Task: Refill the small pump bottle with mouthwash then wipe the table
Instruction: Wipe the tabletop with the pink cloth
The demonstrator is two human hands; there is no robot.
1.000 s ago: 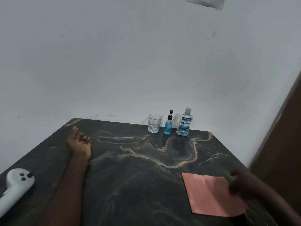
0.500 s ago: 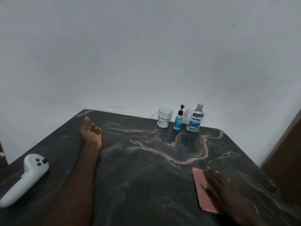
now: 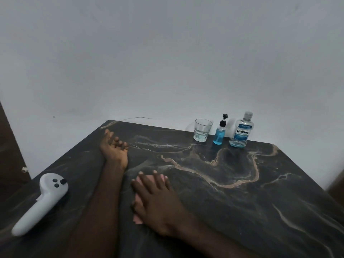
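Dark marble table (image 3: 232, 192): right hand (image 3: 156, 198) flat, grip open, pressing pink cloth (image 3: 138, 218); left hand (image 3: 113, 148) palm-up, loosely open, empty. Pump bottle (image 3: 220, 132) stands between glass (image 3: 202, 129) and mouthwash (image 3: 242, 130).

The light is dim and soft, with a grey-blue tone. The dark marble tabletop (image 3: 242, 183) shows only weak, dull reflections and no strong glare. Behind the Listerine mouthwash bottle (image 3: 242, 132), pale shadows fall on the wall (image 3: 167, 53). Around that bottle the picture is sharp; toward the frame edges it becomes softer, and the tabletop's edges look stretched by the wide lens.
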